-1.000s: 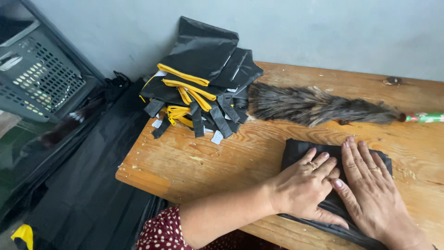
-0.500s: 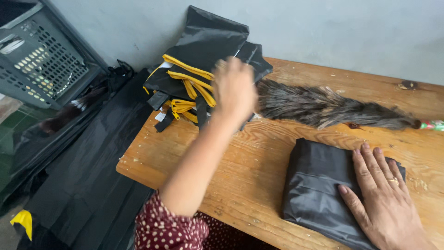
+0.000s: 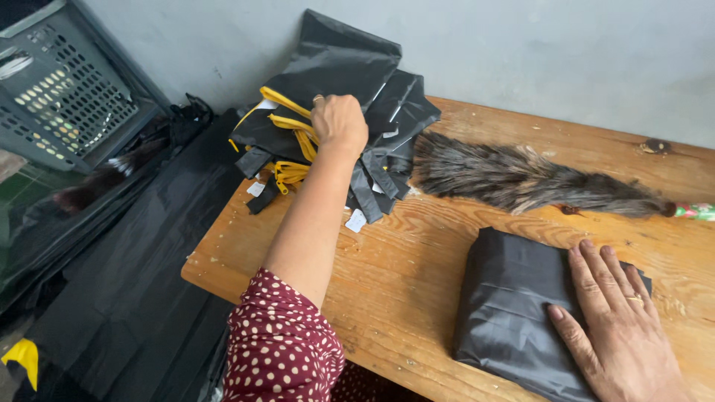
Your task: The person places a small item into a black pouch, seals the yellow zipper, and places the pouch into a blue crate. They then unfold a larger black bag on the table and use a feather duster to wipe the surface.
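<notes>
My left hand (image 3: 339,123) reaches across the wooden table (image 3: 417,260) and closes on the top of a pile of black fabric pieces with yellow straps (image 3: 328,126) at the far left corner. My right hand (image 3: 614,320) lies flat, fingers spread, on a folded dark grey fabric piece (image 3: 514,305) near the table's front edge. My left sleeve (image 3: 279,342) is dark red with white dots.
A grey-brown feather duster (image 3: 521,179) lies across the back of the table, its green handle (image 3: 693,211) at the right edge. A grey plastic crate (image 3: 63,89) leans at the far left. Black sheeting (image 3: 126,275) covers the floor beside the table.
My left hand left the folded grey piece and swung up and left to the pile of black and yellow pieces. My right hand stayed on the folded piece.
</notes>
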